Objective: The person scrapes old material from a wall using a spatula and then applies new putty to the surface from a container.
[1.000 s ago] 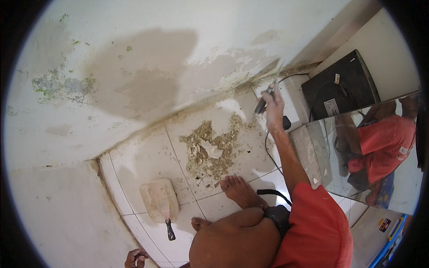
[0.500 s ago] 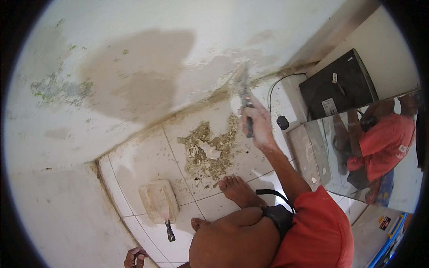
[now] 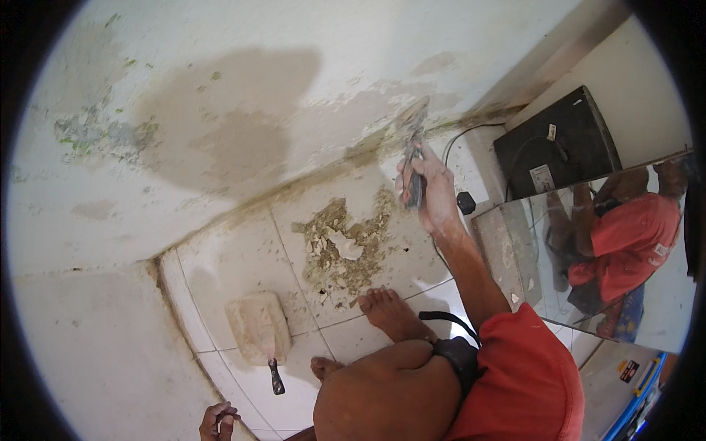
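Observation:
My right hand is wrapped round the dark handle of a scraper, its dusty blade pointing up at the foot of the stained white wall. The blade is partly blurred, so whether it touches the wall is unclear. Below it, a heap of scraped plaster flakes and crumbs lies on the white tiles. My left hand hangs at the lower left with its fingers curled toward the thumb and nothing visible in them. Nearest to it is a black-handled putty knife, resting on a plaster-smeared, shallow tray.
A mirror leans at the right, beside a black panel with a cable and a black plug. My bare foot stands close to the debris. A black strap curves near my leg.
My right hand has shifted slightly right and turned, so the scraper's blade now tilts to the right, away from the wall's lower edge. My left hand has barely moved.

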The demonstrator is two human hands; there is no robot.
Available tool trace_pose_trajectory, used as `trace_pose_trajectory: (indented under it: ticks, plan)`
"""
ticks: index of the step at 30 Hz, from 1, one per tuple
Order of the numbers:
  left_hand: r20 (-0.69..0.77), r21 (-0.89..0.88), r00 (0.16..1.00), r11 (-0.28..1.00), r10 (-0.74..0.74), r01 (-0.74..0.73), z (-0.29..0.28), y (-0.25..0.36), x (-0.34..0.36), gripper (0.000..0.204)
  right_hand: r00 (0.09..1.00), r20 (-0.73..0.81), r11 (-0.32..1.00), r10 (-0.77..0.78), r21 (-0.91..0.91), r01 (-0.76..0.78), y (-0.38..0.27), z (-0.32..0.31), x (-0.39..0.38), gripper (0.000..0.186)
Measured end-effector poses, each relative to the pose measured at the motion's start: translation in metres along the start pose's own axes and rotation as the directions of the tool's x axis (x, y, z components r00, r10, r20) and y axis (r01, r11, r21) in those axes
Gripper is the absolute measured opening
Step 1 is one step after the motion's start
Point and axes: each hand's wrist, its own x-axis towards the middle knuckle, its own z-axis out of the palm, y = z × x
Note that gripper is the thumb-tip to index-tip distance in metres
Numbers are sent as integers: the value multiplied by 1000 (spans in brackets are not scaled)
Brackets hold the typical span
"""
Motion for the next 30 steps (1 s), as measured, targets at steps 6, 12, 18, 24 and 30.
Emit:
trace_pose_trajectory:
  ticks: [6,12,18,24,30]
  plan:
    - [-43,-15,995,996,86,-87,5,-46,12,26,938,308,981,158,59,-184,-6,0,-47,49]
    - [-239,190,966,980,97,-52,42,-120,56,35,809,532,950,251,24,-311,13,17,-66,47]
    - [-302,171,951,979,-56,113,114,-148,92,50,780,520,935,348,-255,-248,47,50,-110,36]
    - [-252,30,930,958,-267,284,121,-143,86,45,509,597,756,620,-628,-185,91,80,-141,29]
    - [-188,41,946,961,-263,275,133,-145,80,39,377,732,772,568,-632,65,128,100,-150,34]
